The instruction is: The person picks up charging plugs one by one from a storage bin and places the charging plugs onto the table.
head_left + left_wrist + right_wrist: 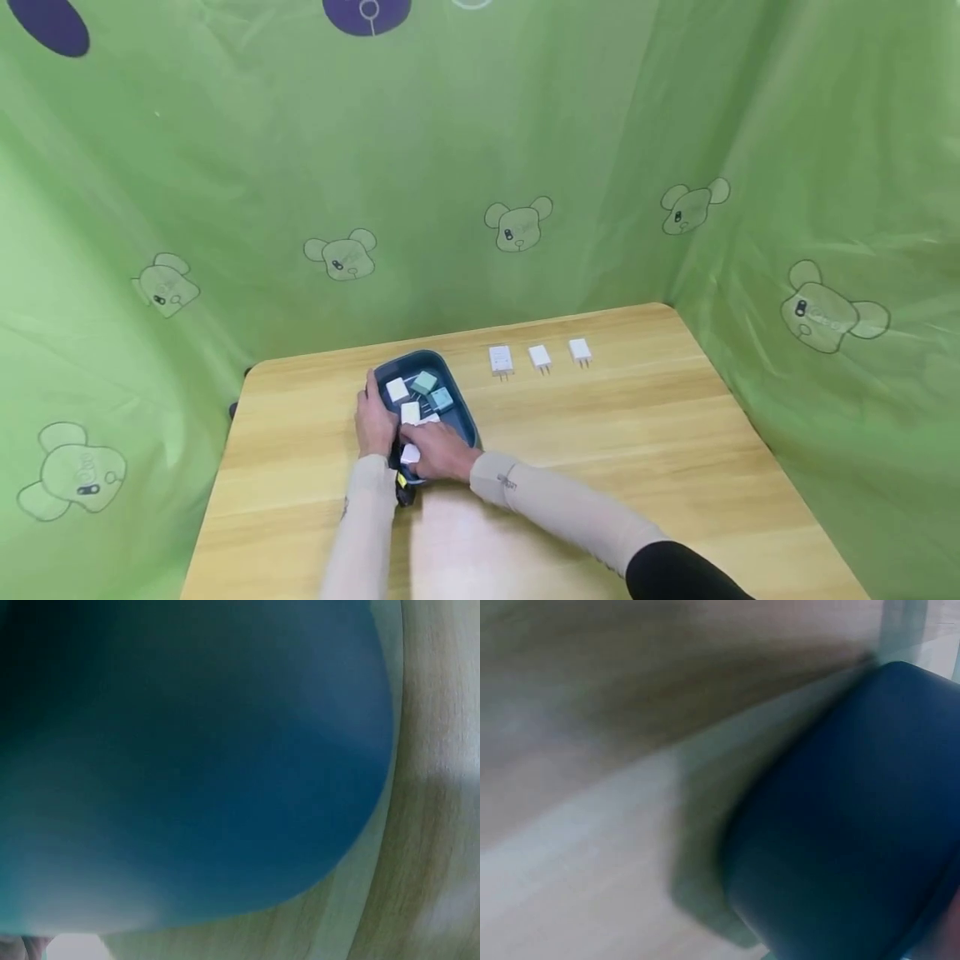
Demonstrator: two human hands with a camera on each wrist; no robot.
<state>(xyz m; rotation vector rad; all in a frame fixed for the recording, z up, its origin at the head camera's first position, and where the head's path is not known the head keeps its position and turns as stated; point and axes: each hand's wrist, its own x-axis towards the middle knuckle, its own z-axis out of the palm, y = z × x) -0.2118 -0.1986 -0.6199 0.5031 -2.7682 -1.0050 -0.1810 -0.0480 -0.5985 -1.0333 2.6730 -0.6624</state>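
Observation:
A dark blue tray (462,417) sits on the left half of the table with white and green plug-in chargers in it. Among them are a white charger (397,389) and a green charger (423,382). My left hand (375,425) holds the tray's left side. Over the tray's near end, my right hand (442,452) pinches a white charger (410,454); its fingertips are partly hidden. Close up, the tray's wall (225,787) fills most of the left wrist view. The tray's outer side (840,825) also shows in the right wrist view, blurred.
Three white chargers lie in a row near the table's back edge: a larger one (500,359), a middle one (539,357) and a right one (579,350). Their prongs point toward me. Green curtains (450,150) surround the wooden table (630,442).

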